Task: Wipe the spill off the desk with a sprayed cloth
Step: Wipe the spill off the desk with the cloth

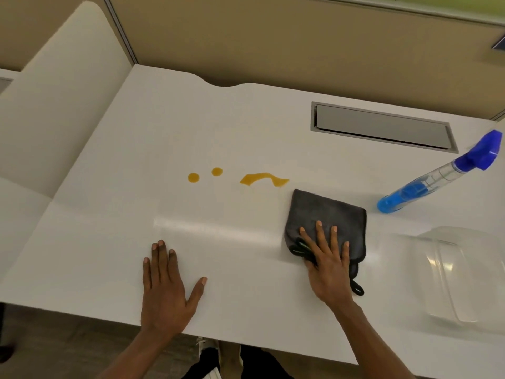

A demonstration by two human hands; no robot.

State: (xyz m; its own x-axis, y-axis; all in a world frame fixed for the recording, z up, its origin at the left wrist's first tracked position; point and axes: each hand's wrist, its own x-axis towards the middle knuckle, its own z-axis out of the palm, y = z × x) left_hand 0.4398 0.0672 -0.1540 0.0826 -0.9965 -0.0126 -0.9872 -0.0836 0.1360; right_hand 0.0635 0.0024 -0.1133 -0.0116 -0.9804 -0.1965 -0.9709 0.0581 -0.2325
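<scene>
An orange spill [263,179] lies on the white desk [136,203] as a wavy streak, with two round drops [193,177] [217,171] to its left. A folded dark grey cloth [325,212] lies flat just below and right of the streak. My right hand [326,263] rests flat on the cloth's near edge, fingers spread, thumb under its left corner. My left hand [166,283] lies palm down on the bare desk near the front edge, holding nothing. A clear spray bottle [426,181] with blue liquid and a blue trigger head stands to the right of the cloth.
A clear plastic container [459,274] sits at the right front of the desk. A grey cable hatch [379,127] is set into the desk at the back right. A tan partition wall [273,39] runs behind, and a white side panel [60,99] stands on the left.
</scene>
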